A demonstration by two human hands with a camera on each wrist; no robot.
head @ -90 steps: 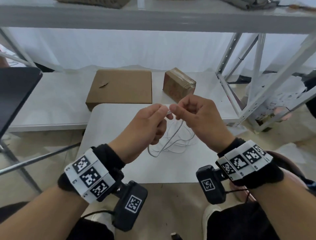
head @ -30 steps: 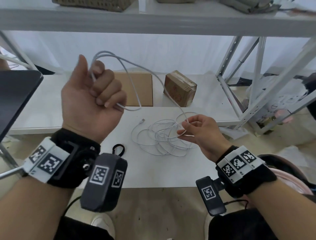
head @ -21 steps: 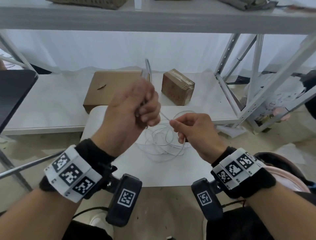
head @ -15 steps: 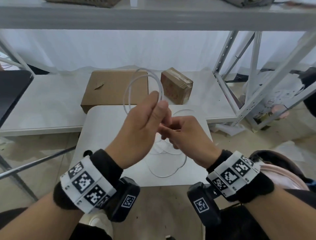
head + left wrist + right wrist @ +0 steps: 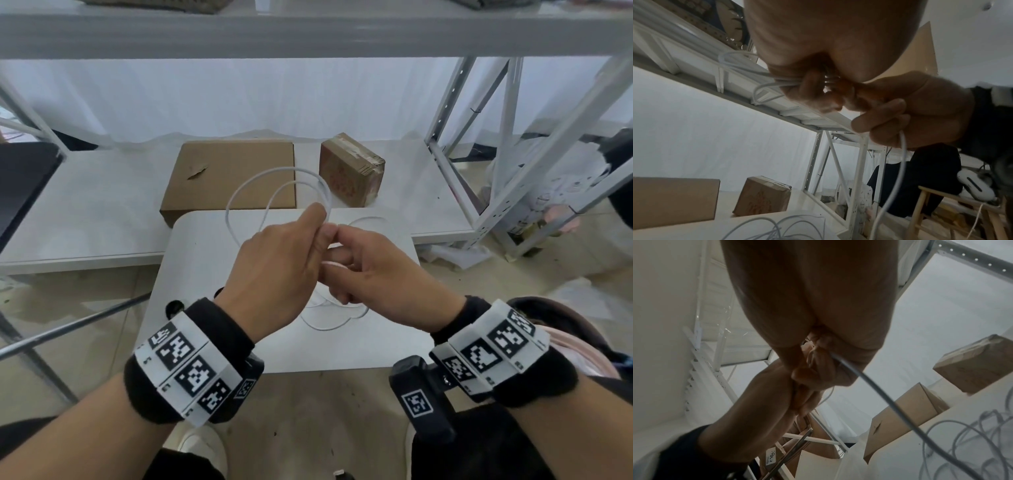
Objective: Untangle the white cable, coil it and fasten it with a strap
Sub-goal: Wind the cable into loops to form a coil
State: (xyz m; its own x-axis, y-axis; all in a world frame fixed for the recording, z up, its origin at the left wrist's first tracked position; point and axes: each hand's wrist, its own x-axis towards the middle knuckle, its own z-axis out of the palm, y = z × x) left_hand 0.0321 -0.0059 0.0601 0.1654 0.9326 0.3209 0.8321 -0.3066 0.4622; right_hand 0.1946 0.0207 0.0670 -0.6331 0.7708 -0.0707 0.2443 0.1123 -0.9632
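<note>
My left hand (image 5: pixel 320 222) grips a small coil of the white cable (image 5: pixel 274 178), whose loops stand up above its fingers over the white table (image 5: pixel 205 274). My right hand (image 5: pixel 337 240) meets the left fingertips and pinches the cable beside the coil. In the left wrist view several strands (image 5: pixel 777 81) are bunched in the left fingers, and one strand (image 5: pixel 900 162) hangs down from the right hand (image 5: pixel 910 113). The right wrist view shows the cable (image 5: pixel 869 386) running from the right fingers to the loose tangle (image 5: pixel 962 443) on the table. A black strap (image 5: pixel 174 306) lies by my left wrist.
A flat cardboard box (image 5: pixel 233 174) and a small taped box (image 5: pixel 349 171) sit on the low shelf behind the table. White metal shelf uprights (image 5: pixel 455 164) stand to the right, a shelf board spans overhead, and a dark panel (image 5: pixel 24 181) is at the left.
My left hand came down from the upper left to meet the right hand. Another loop has joined the coil in the left hand, and less loose cable lies on the table.
</note>
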